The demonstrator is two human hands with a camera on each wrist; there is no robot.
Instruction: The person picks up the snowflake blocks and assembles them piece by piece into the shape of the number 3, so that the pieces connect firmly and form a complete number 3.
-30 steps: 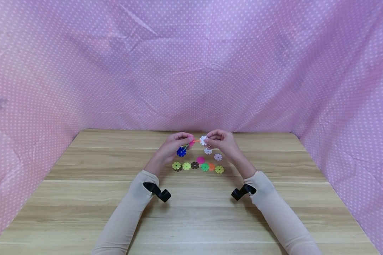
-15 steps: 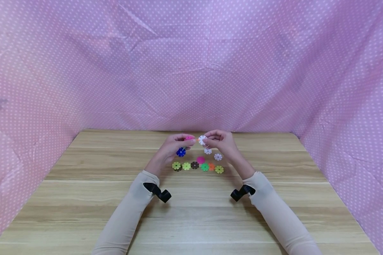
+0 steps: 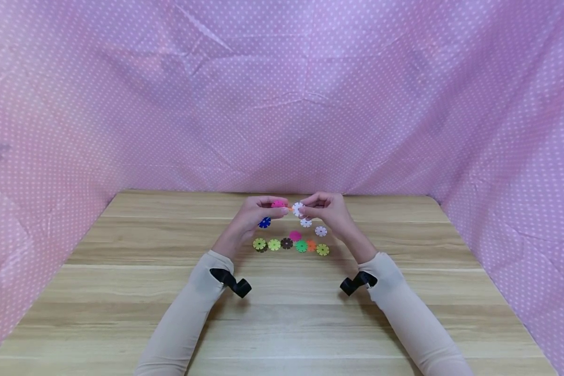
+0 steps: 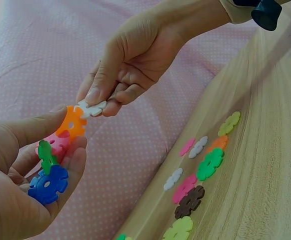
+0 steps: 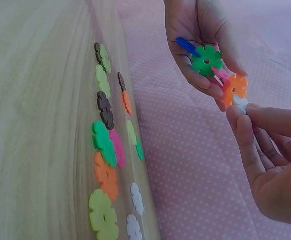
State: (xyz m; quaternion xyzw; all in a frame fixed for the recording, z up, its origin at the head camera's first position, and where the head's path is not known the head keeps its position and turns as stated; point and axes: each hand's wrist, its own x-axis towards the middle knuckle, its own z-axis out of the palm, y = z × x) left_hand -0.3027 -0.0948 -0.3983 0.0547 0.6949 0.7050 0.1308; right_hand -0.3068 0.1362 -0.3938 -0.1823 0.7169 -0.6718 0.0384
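My left hand point(image 3: 255, 215) holds a joined chain of slotted plastic snowflake discs. The chain runs from a blue disc point(image 4: 49, 185) through a green disc point(image 5: 207, 61) and a pink disc point(image 3: 278, 204) to an orange disc point(image 4: 73, 122). Thumb and fingers of the left hand pinch near the orange one, while the blue one hangs by the palm. With thumb and fingertips, my right hand point(image 3: 330, 210) pinches a white disc point(image 4: 90, 109). The white disc meets the orange disc's edge; how deep their slots sit is too small to tell.
Loose snowflake discs lie below the hands on the wooden table point(image 3: 282, 313): yellow-green point(image 3: 274, 244), brown point(image 3: 286, 243), green point(image 3: 301, 246), yellow point(image 3: 322, 249) and white point(image 3: 321, 231) among them. More lie by the far edge. Pink dotted cloth point(image 3: 282, 104) hangs behind.
My left hand has turned the chain, so the pink disc shows flatter and further left. The orange and white discs have come closer together. The blue disc is now partly hidden.
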